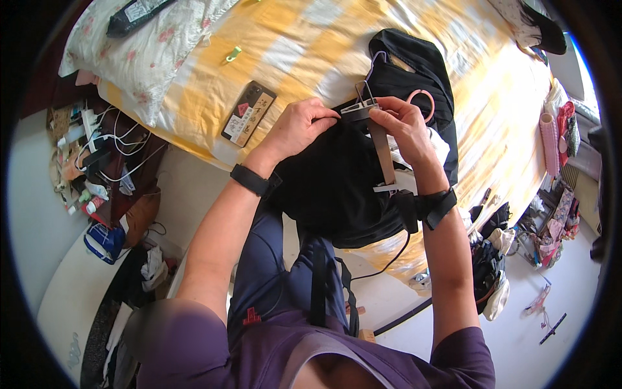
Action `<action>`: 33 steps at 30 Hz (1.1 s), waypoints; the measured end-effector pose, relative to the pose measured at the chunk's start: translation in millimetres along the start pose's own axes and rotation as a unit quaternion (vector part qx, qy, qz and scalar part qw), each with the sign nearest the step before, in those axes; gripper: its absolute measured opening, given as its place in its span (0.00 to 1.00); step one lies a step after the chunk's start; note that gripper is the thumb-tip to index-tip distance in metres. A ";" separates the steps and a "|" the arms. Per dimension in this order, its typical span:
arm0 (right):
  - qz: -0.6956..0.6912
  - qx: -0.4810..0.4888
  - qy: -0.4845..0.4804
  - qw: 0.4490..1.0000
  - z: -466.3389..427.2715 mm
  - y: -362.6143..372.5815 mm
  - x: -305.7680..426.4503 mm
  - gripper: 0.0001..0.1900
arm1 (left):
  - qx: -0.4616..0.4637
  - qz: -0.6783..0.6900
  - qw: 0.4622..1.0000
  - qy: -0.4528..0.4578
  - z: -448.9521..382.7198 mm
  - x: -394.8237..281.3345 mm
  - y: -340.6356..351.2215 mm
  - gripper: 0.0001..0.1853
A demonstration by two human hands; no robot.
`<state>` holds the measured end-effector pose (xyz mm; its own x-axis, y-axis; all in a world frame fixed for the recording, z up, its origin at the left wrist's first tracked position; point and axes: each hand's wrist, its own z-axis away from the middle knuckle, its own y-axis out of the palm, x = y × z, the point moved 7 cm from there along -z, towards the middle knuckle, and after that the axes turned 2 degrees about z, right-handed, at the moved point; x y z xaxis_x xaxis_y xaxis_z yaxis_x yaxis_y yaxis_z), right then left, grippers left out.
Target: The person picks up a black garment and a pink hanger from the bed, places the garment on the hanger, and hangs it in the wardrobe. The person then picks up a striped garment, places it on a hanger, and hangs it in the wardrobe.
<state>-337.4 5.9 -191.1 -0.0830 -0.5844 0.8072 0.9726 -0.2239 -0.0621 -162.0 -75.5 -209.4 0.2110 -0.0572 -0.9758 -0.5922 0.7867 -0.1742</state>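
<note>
My right hand (406, 124) grips the right end of a clip (358, 108) with upright wire handles, which looks like a large binder clip. My left hand (308, 121) pinches with thumb and forefinger by the clip's left end; whether it holds the black cloth there is hard to tell. Below lies a black garment (325, 180), draped over the bed's edge and towards my knees. A flat brown strip (382, 153) runs down from the clip, with a white piece (385, 188) across its lower end. Scissors with a pink handle loop (422, 104) rest on the garment, near a purple hanger (375, 63).
A checked yellow-and-white sheet (286, 53) covers the bed. On it lie a smartphone (249, 114) bearing writing, a green clip (233, 54) and a floral pillow (141, 63). White cables (119, 141) tangle at the left. Clothes and bags (491, 262) are heaped at the right.
</note>
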 end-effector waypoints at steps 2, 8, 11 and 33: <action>0.055 -0.002 -0.021 0.998 -3.7 2.9 1.0 0.08 | 0.001 -0.016 1.000 0.017 2.0 -1.6 -1.5 0.07; 0.055 0.006 -0.016 0.998 -9.7 9.5 0.1 0.08 | 0.012 -0.004 1.000 -0.008 6.6 0.1 -7.0 0.08; 0.049 0.029 -0.008 0.998 -9.6 13.5 2.7 0.08 | 0.004 0.003 1.000 -0.028 5.4 -0.4 -11.6 0.08; 0.243 0.111 -0.009 0.964 -1.2 34.9 26.9 0.14 | 0.001 0.097 0.990 -0.098 9.7 -2.4 -8.4 0.07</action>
<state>-306.0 -18.5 -172.3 0.3955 -0.5645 0.7245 0.9185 0.2462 -0.3095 -150.1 -76.0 -204.4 0.2401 0.2148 -0.9467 -0.6350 0.7724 0.0142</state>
